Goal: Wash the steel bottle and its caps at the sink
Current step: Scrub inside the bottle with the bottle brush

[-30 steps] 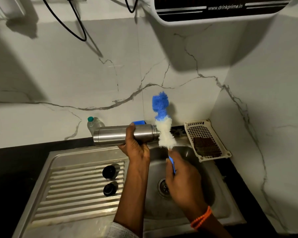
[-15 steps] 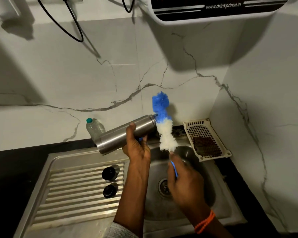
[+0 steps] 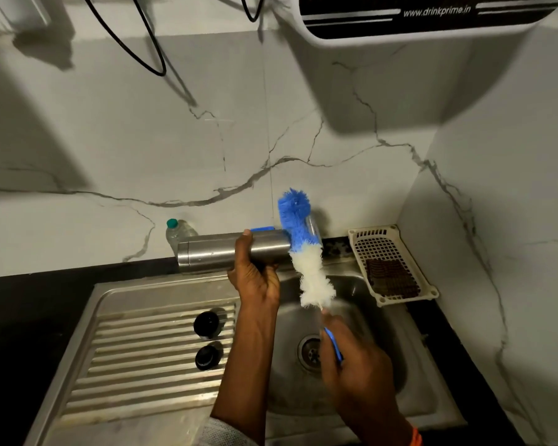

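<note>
We levelled the steel bottle (image 3: 213, 254) back to horizontal in our left hand (image 3: 255, 278), its mouth meeting the brush (image 3: 300, 243) our right hand (image 3: 355, 365) held.

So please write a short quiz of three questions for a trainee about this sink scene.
1. True or false: the steel bottle lies roughly level in the left hand.
2. How many black caps sit on the drainboard?
3. The right hand grips the bottle brush by: A) its bristles B) its blue handle C) nothing

Key: 1 true; 2 two; 3 B
</note>
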